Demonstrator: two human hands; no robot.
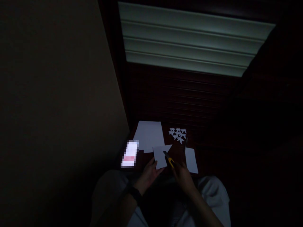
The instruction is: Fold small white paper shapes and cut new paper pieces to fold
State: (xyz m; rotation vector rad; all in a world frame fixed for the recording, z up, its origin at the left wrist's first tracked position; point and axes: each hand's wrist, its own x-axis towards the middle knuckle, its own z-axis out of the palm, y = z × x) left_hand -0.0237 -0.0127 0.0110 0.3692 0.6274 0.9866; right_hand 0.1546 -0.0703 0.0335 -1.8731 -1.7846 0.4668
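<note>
My left hand [150, 171] grips a small white sheet of paper [159, 158] by its lower left corner, thumb on top. A pointed flap of paper sticks out at its upper right. In my right hand [183, 176] is a yellow utility knife [170, 161], its blade out and pointing up and left over the sheet's right side. Whether the blade touches the paper I cannot tell. Behind the held sheet lies a larger stack of white paper [150, 134]. Several small cut-out white paper shapes [178, 134] lie in a cluster at the back right.
A lit phone [130, 154], its screen blurred, lies at the left of the small dark table [139, 164]. Another white paper piece [191, 160] rests at the right edge, with a dark thin object [186, 144] behind it. A wall [71, 78] stands close on the left; a slatted panel [180, 91] rises behind.
</note>
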